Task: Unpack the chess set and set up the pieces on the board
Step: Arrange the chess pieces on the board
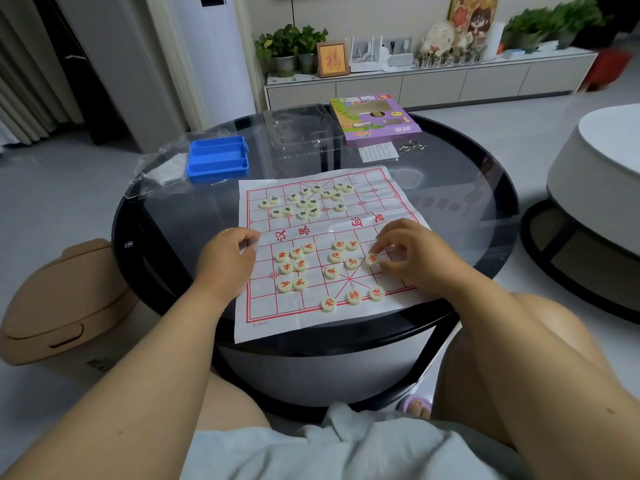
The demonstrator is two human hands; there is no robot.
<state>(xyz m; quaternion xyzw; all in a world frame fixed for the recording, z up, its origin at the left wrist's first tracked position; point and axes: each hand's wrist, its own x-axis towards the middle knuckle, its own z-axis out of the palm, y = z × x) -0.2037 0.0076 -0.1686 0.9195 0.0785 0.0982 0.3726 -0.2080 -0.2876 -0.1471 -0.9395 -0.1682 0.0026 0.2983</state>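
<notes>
A white paper chess board [273, 317] with red grid lines lies on the round glass table. Several cream discs with red characters [294, 263] are scattered over the near half; three of them sit along the near edge line [354, 297]. Several discs with black characters [304, 202] are clustered on the far half. My right hand [408, 254] pinches one red-lettered piece [372, 259] at the right side of the near half. My left hand [227, 258] rests on the board's left edge with curled fingers; whether it holds anything is hidden.
A blue plastic tray [217, 159] and a crumpled clear bag [162, 171] lie at the far left of the table [485, 209]. A clear lid [298, 129], a purple box [374, 117], a paper slip and metal rings sit at the back. My knees flank the table.
</notes>
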